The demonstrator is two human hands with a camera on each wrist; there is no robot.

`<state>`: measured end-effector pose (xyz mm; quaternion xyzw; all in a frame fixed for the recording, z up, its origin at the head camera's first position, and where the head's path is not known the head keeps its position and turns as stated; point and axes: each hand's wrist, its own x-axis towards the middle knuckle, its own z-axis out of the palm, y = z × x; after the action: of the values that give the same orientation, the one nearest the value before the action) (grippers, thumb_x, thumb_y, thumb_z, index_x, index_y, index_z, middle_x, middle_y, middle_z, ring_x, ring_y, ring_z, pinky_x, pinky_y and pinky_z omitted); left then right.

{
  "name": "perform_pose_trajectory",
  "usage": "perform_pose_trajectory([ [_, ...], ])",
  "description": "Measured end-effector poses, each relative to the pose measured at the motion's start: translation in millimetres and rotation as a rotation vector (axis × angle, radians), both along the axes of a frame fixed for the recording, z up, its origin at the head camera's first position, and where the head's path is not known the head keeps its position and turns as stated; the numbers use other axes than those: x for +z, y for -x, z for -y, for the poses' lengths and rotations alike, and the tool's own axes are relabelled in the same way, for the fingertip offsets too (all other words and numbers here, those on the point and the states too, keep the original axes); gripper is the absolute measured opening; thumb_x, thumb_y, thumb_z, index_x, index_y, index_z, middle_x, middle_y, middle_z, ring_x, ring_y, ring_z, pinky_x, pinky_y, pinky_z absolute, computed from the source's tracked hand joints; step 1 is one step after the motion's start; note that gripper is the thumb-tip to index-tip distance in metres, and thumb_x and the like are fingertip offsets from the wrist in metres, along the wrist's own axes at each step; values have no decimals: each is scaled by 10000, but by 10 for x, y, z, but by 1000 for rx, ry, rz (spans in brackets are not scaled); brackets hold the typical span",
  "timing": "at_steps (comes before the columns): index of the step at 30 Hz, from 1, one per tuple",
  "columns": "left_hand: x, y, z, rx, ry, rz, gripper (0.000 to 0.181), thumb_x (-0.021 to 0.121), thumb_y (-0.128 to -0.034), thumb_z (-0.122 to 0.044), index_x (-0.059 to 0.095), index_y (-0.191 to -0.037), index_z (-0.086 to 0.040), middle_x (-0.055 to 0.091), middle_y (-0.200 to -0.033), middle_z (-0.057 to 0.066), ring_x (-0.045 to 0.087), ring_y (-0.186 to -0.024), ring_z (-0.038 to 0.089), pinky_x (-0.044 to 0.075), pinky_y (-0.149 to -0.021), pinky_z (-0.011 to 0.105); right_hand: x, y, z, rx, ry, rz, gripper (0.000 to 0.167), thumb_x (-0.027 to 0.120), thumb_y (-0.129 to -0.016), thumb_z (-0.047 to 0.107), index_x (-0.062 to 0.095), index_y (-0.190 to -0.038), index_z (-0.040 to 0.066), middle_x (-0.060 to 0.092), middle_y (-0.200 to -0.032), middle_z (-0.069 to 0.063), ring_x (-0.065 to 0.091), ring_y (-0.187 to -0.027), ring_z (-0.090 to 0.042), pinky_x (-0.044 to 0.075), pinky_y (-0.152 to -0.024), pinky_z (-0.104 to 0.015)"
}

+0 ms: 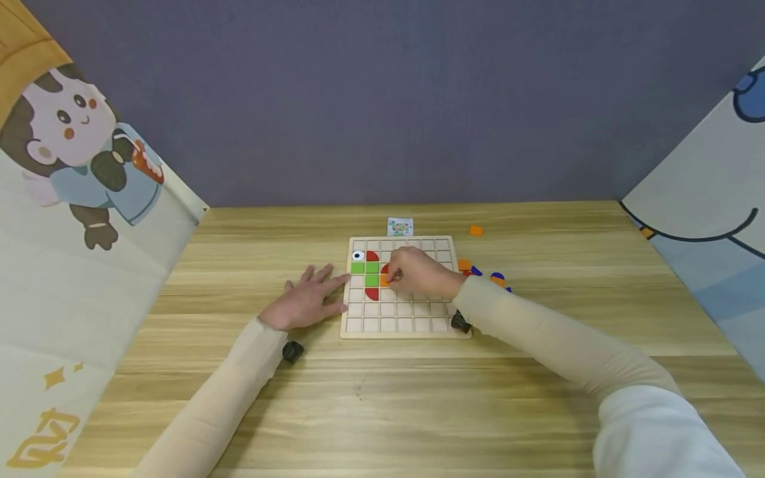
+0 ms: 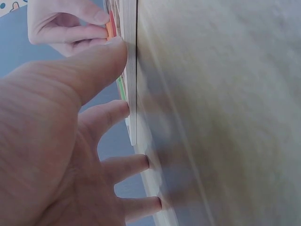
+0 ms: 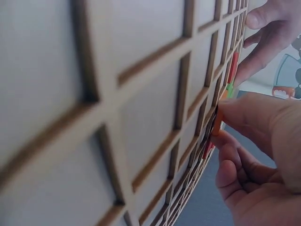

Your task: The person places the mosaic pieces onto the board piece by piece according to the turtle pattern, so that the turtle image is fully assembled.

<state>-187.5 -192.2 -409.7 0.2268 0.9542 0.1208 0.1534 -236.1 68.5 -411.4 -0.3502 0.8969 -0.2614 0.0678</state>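
Note:
A wooden grid board (image 1: 406, 335) lies on the table. My right hand (image 1: 423, 272) is over its middle, and in the right wrist view its thumb and forefinger pinch an orange tile (image 3: 217, 122) at the grid. Left of these fingers, green square tiles (image 1: 372, 280), an eye tile (image 1: 358, 255), red rounded tiles (image 1: 372, 293) and another orange tile (image 1: 384, 280) fill some cells. My left hand (image 1: 305, 300) has its fingers spread, with the thumb and forefinger touching the board's left edge. The right hand hides part of the grid.
A small picture card (image 1: 400, 226) lies behind the board. One orange square (image 1: 475, 230) lies at the back right. Loose blue and orange pieces (image 1: 498, 279) are scattered right of the board, partly behind the right forearm. A dark wall (image 1: 412, 106) rises behind the table.

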Motion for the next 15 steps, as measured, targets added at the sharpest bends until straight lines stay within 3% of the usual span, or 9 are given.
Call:
perform_pose_trajectory([
  [9,17,-5,-12,-3,7,1,660,490,-936,-521,271,-1504,-266,92,-1558,157,51,-1364,496,131,-933,774,79,-49,-78,29,-36,-9,120,681,-868,114,752,-965,105,527,-978,34,484,-909,-141,454,-762,-288],
  [15,14,-14,-1,-8,2,0,657,490,-939,-511,269,-1504,-260,85,-1557,163,45,-1361,501,121,-926,775,140,29,-512,-129,16,24,130,660,-887,98,729,-996,78,555,-1001,13,535,-875,-160,484,-745,-339],
])
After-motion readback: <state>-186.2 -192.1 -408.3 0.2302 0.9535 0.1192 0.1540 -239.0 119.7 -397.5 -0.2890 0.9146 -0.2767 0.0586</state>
